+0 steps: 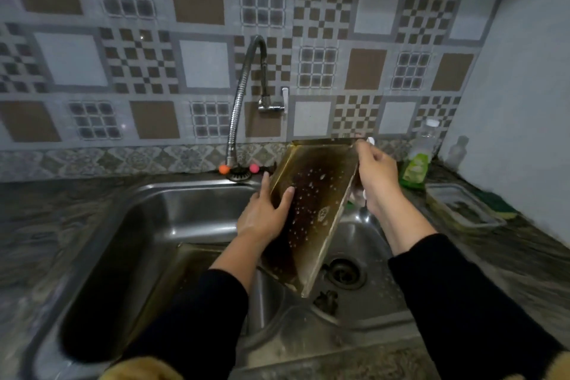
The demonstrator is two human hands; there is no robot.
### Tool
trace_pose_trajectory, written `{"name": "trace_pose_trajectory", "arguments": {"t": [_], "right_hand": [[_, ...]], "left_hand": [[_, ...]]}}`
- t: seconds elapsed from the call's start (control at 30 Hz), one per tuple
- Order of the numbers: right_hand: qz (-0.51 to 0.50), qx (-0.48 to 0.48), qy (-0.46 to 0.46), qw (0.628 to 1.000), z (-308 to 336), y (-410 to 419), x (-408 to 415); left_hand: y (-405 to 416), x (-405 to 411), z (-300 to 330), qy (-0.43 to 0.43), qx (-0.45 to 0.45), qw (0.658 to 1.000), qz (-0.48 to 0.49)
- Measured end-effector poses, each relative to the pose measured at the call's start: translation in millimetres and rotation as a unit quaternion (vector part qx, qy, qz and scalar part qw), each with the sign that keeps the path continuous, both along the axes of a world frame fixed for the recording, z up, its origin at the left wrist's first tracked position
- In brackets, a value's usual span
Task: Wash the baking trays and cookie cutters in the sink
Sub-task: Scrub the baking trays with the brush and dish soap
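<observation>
A dark, stained baking tray (311, 210) with water drops on it stands tilted on its lower corner over the right basin of the steel sink (172, 194). My left hand (265, 213) grips its left edge, thumb on the inner face. My right hand (374, 176) grips the upper right edge. A second tray (172, 274) lies in the left basin, partly hidden by my left arm. A small dark object (327, 301), perhaps a cookie cutter, lies near the drain (344, 273).
A flexible tap (243, 95) arches over the sink from the back rim. A green dish soap bottle (416, 163), a clear bottle (458, 151) and a plastic box with a sponge (465, 210) stand on the right counter by the wall.
</observation>
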State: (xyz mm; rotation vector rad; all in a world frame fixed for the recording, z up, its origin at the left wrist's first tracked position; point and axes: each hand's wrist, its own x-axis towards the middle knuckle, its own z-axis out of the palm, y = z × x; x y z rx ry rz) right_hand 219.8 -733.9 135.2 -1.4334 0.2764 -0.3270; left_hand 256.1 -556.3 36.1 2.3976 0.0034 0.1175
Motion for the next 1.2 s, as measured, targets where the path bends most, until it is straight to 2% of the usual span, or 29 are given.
{"name": "trace_pose_trajectory", "arguments": {"t": [0.13, 0.3, 0.4, 0.53, 0.67, 0.83, 0.97, 1.1, 1.2], "right_hand": [[-0.001, -0.088, 0.038, 0.995, -26.1, 28.9, 5.5], [-0.001, -0.209, 0.068, 0.976, -60.5, 53.6, 14.7], [0.014, -0.326, 0.069, 0.943, -81.6, 66.0, 16.1], [0.051, -0.423, 0.075, 0.902, -97.3, 75.6, 18.1], [0.081, -0.428, 0.048, 0.899, -114.5, 75.3, 22.2], [0.102, -0.430, 0.006, 0.897, -127.2, 70.4, 25.5], [0.110, -0.454, 0.003, 0.884, -131.1, 67.4, 26.7], [0.111, -0.442, 0.022, 0.890, -134.1, 60.0, 26.0], [0.108, -0.431, 0.026, 0.896, -133.5, 50.8, 25.2]], "left_hand": [[49.9, -11.8, -30.3, 0.027, 0.014, 0.999, 0.042], [118.1, -21.0, -76.2, 0.142, -0.013, 0.984, 0.104], [147.3, -25.5, -101.5, 0.193, -0.017, 0.970, 0.146], [176.6, -26.1, -121.5, 0.252, 0.036, 0.949, 0.184], [198.4, -23.7, -138.1, 0.297, 0.110, 0.929, 0.193], [200.2, -22.0, -149.2, 0.327, 0.153, 0.915, 0.182], [195.4, -20.8, -150.5, 0.317, 0.190, 0.910, 0.187], [188.7, -18.1, -145.3, 0.309, 0.261, 0.893, 0.196], [174.8, -11.1, -134.5, 0.269, 0.271, 0.903, 0.197]]}}
